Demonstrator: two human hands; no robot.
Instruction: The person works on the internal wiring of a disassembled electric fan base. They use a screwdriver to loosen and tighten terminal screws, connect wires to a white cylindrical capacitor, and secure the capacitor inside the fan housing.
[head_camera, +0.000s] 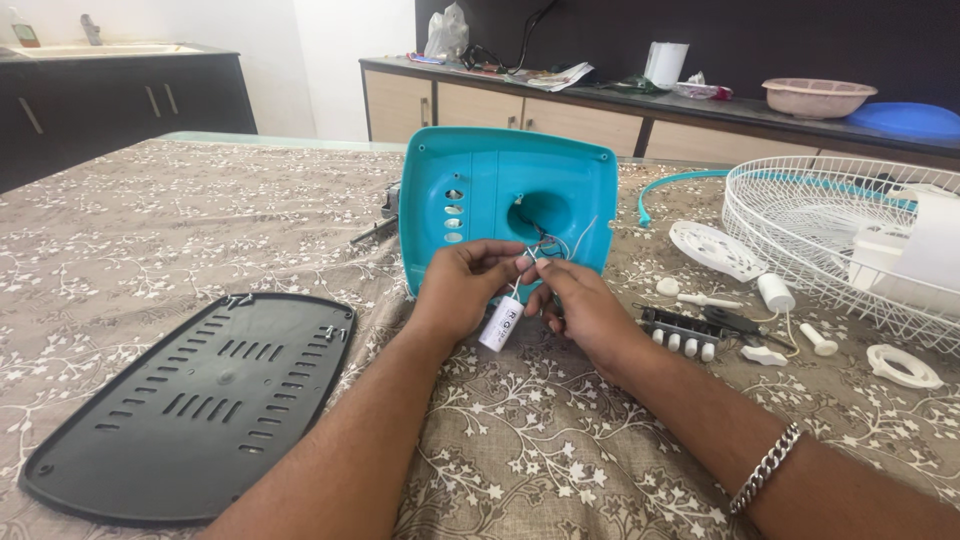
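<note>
Before teal base (508, 205) | hands (520, 290) pinch wires | white capacitor (500, 323) hangs, long axis near-vertical

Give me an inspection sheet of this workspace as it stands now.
Surface: table under a floral cloth.
Job's things: turquoise fan base standing on edge; small white capacitor hanging on thin wires.
Clutter: black vented plate, white wire grille, switch block, small white plastic parts.
Grippers: left hand and right hand pinch the wires above the capacitor.
Cables: thin wires running out of the base's hole.
Surroundings: counter with basket, papers; dark cabinet at left.
</note>
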